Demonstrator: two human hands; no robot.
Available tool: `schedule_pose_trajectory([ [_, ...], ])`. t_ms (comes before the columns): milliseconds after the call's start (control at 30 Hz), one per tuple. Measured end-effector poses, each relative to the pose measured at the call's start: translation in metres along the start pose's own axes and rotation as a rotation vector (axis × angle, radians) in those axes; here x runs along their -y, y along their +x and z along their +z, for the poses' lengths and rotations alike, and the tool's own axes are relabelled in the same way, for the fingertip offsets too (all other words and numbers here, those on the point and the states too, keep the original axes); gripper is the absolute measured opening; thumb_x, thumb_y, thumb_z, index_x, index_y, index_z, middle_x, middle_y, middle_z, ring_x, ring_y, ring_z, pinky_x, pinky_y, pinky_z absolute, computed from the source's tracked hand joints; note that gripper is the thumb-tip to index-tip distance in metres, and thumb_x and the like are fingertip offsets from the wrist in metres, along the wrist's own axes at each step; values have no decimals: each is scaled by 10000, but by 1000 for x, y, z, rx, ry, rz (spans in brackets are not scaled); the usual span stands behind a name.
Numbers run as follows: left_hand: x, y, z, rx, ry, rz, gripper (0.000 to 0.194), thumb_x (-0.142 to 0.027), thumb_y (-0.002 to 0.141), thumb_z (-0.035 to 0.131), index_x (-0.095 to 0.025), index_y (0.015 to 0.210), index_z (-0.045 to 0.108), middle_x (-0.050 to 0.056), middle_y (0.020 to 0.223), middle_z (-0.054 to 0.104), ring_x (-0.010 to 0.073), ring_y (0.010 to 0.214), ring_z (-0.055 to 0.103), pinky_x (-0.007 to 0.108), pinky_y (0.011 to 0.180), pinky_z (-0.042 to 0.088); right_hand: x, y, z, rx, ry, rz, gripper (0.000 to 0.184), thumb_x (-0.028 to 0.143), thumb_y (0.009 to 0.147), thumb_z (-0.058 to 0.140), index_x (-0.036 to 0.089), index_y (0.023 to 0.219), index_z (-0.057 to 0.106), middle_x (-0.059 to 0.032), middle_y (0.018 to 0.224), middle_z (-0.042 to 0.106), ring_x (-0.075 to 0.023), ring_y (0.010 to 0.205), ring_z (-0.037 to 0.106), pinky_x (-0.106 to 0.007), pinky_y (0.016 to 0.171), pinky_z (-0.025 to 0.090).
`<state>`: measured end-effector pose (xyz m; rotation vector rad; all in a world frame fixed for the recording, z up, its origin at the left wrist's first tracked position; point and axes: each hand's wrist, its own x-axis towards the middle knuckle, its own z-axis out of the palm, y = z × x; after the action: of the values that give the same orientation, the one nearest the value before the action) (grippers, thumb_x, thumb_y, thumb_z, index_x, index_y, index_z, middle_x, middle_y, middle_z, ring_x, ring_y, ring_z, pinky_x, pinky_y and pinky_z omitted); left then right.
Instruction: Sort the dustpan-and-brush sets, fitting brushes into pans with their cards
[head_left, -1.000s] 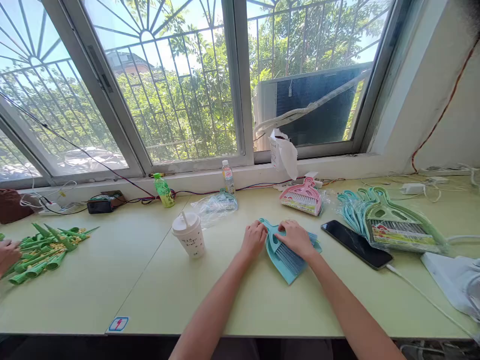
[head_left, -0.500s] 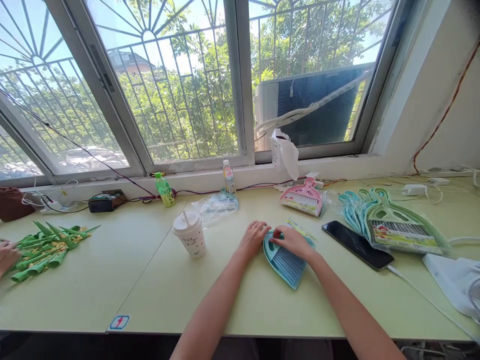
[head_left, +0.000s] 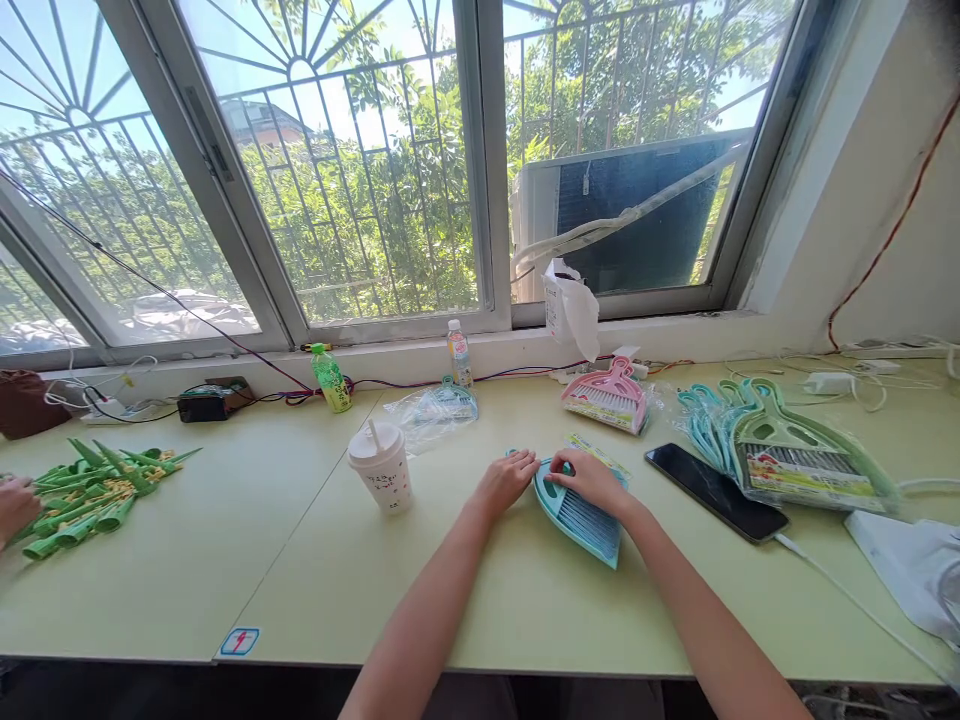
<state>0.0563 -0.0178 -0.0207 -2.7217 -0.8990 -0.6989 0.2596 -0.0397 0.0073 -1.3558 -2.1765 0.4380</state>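
A teal mini dustpan and brush set (head_left: 581, 522) lies on the table, bristles up and its wide end pointing toward me and to the right. My left hand (head_left: 508, 478) is closed over the handle end, a bit of which pokes out beyond the fingers. At the top of the brush, by the hole in its body, the fingers of my right hand (head_left: 589, 480) pinch the edge. That hand covers part of the set. A printed label card (head_left: 600, 455) sits just behind my right hand.
Right of my hands lie a phone (head_left: 716, 490), bagged green dustpan sets (head_left: 810, 450) and a pink set (head_left: 607, 395). To the left stand a lidded cup (head_left: 381, 468) and a green bottle (head_left: 330, 378). Another person's hand (head_left: 16, 505) is by green cone-like pieces (head_left: 105, 495).
The dustpan and brush set has turned, its wide end swinging to the right. My left hand has shifted slightly along the handle, and my right hand stays at the brush top.
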Motion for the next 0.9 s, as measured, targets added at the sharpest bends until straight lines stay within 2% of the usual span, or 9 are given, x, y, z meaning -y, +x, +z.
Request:
schedule_pose_trajectory([
  [433,1,0,-3,-20,54,37,241,-128,901,457,-171,1100,586,75,1150,658,165,1127,586,304,965,469,0,0,-1,16,-2,-2,218,429,808,579,217,790,625,-40,865,661,-199,839,592,-318,752,417],
  [600,-3,1,-11,-17,-98,-15,263,-102,889,436,-186,1082,594,109,1152,647,190,1126,585,342,971,452,0,0,-2,15,25,6,216,422,817,561,218,791,629,-35,862,663,-189,822,592,-318,743,418],
  [800,-11,2,-20,-31,-440,-194,206,-106,844,490,-221,927,638,109,1095,663,215,1081,600,366,974,426,2,-1,-4,24,35,19,225,436,799,578,220,797,642,-37,866,669,-195,817,589,-330,744,416],
  [900,-10,1,-19,-51,-472,-202,197,-101,832,510,-222,915,642,106,1092,662,214,1082,598,372,988,418,3,-1,-4,28,34,-4,249,451,806,567,217,788,647,-37,843,670,-192,794,583,-324,734,411],
])
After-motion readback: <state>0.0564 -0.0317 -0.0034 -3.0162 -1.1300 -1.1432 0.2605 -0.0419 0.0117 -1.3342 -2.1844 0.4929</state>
